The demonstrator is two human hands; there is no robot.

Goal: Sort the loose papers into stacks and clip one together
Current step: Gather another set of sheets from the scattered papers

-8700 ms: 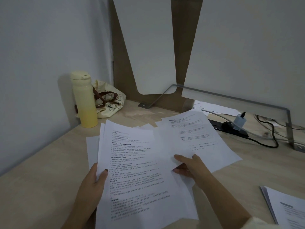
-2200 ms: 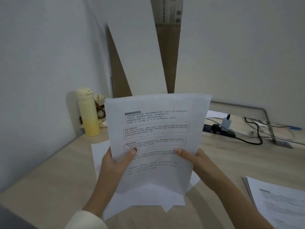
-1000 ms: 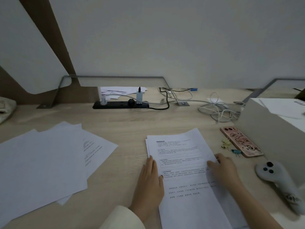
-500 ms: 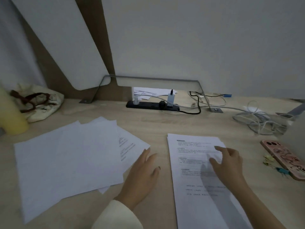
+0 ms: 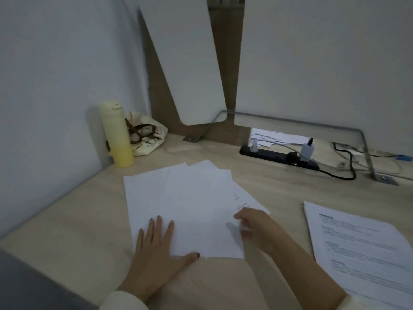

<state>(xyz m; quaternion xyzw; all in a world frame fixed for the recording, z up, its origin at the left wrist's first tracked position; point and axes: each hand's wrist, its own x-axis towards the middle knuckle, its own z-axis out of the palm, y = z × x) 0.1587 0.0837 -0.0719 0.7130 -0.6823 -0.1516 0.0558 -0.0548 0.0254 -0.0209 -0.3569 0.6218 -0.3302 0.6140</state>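
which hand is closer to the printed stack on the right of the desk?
Right. The right hand is at the right edge of the loose sheets, with the printed stack further right, untouched. The left hand lies flat on the sheets' near-left part, farther off.

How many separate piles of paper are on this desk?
3. A loose fanned pile in the middle, left hand flat on it, right hand at its edge; a neat printed stack at right; some sheets behind the divider, partly hidden.
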